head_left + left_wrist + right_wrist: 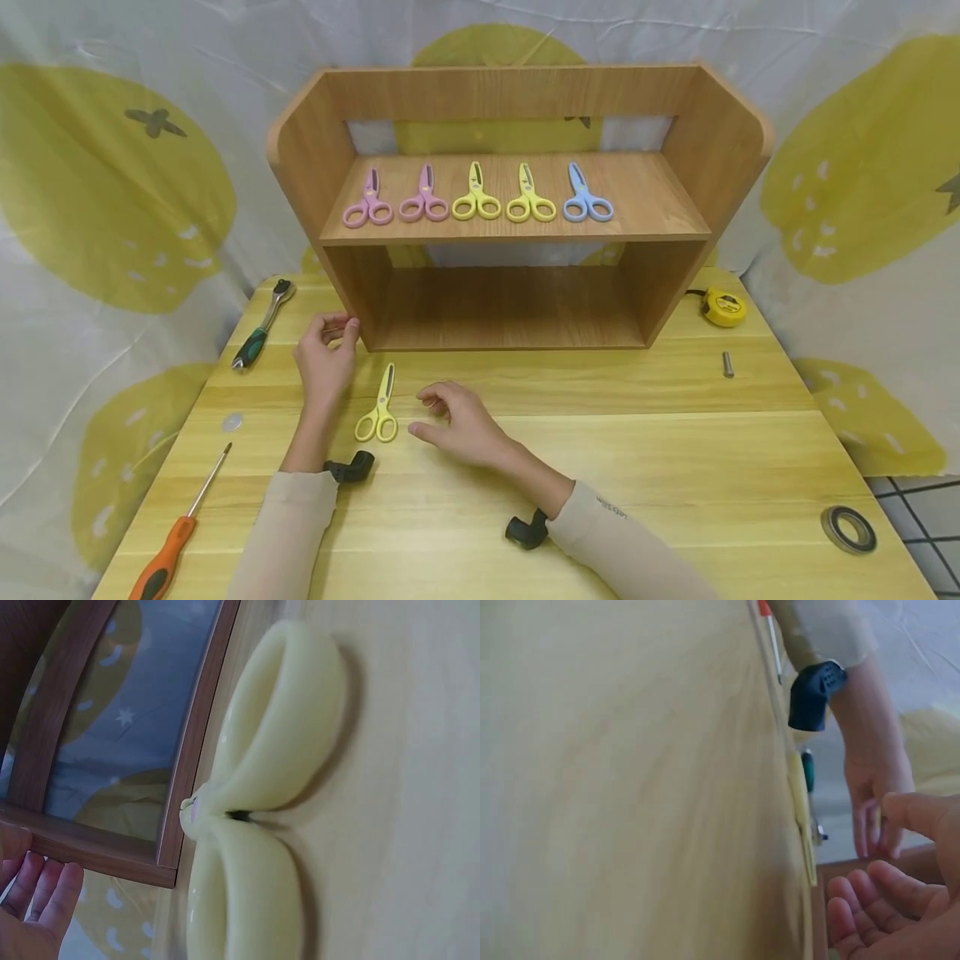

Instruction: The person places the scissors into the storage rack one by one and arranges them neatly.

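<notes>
A pair of yellow scissors [381,410] lies on the table between the two hands, blades toward the shelf. Its handle loops [281,720] fill the middle of the left wrist view. My left hand [326,358] is at the lower left front corner of the wooden shelf [517,237]; its loosely bent fingers seem to touch the side panel. To the right of the scissors, my right hand [465,425] hovers with thumb and fingers apart, holding nothing. On the upper board stand two pink scissors [367,204], two yellow scissors [476,200] and one blue pair [587,200] in a row.
Along the left side lie a ratchet wrench [262,325], a coin-like disc [232,422] and an orange screwdriver [171,542]. On the right are a yellow tape measure [723,307], a bolt [727,365] and a ring bearing [831,533]. A patterned curtain [112,208] hangs around the table.
</notes>
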Tool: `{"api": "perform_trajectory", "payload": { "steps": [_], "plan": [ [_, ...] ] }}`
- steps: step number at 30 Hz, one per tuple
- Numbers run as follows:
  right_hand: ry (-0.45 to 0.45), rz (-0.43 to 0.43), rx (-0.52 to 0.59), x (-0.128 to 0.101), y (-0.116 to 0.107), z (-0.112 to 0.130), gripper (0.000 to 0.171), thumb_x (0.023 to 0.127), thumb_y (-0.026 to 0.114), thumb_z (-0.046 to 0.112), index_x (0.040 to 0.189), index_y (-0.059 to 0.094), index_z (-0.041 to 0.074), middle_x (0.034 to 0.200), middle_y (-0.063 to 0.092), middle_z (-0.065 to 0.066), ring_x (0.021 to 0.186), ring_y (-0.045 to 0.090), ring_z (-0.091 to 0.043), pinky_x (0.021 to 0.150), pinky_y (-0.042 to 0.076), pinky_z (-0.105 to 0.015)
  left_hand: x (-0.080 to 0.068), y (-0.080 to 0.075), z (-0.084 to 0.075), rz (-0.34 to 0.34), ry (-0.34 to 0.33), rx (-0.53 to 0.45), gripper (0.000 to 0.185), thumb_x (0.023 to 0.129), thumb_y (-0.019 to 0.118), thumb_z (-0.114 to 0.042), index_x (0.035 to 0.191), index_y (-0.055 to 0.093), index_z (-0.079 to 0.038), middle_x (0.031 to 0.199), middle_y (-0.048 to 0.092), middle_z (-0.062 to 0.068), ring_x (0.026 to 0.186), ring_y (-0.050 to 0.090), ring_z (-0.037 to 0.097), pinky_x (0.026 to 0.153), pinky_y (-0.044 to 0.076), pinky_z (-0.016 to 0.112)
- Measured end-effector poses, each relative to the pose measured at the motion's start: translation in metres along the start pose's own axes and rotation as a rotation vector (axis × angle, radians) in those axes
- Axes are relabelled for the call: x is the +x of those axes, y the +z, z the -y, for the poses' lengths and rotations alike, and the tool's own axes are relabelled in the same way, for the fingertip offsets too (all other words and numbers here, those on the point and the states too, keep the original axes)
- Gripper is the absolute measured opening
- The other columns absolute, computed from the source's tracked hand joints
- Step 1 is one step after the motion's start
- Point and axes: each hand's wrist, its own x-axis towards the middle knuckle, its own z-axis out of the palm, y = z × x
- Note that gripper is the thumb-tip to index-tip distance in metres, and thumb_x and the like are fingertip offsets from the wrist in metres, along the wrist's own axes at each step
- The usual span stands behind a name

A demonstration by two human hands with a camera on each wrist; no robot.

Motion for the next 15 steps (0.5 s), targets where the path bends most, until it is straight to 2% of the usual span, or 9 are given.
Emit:
{"api": "perform_trajectory", "payload": {
  "steps": [7,15],
  "plan": [
    [0.013,0.028,0.010,0.009,0.023,-0.002,0.047,0.093,0.078,0.030,0.132,0.064,0.006,0.122,0.067,-0.007,0.107,0.062,-0.015,0.094,0.055,-0.024,0.000,0.000,-0.001,0.000,0.011,0.008,0.023,0.099,0.070,-0.024,0.113,0.069,-0.007,0.110,0.073,0.008,0.090,0.068,0.001,0.071,0.055,0.009],
    [0.003,0.019,-0.064,0.017,0.036,0.000,0.047,0.091,0.080,0.031,0.132,0.065,0.011,0.121,0.068,-0.002,0.106,0.061,-0.012,0.094,0.052,-0.021,-0.001,0.000,-0.001,0.008,0.011,0.000,0.024,0.100,0.069,-0.025,0.116,0.068,-0.006,0.112,0.073,0.008,0.093,0.068,0.003,0.073,0.056,0.010]
  ]
}}
